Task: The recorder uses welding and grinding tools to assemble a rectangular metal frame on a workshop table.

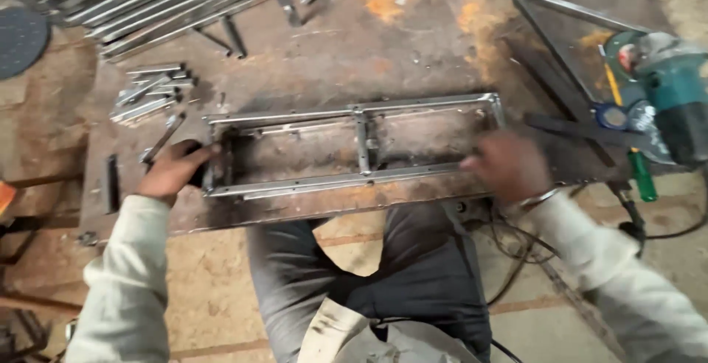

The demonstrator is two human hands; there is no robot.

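Gripping the long rectangular grey steel frame [354, 145] at both short ends on the rusty steel worktable [413, 46], my left hand [173, 171] closed on one end, my right hand [505, 164] on the other; right fingers blurred, grip unclear. Positioning step, I judged; any shift needed both ends moved together, clear of the green angle grinder [664, 94].

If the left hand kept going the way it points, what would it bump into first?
The left hand points rightward and already meets the near end of the metal frame; going on, it would probably push against that end bar.
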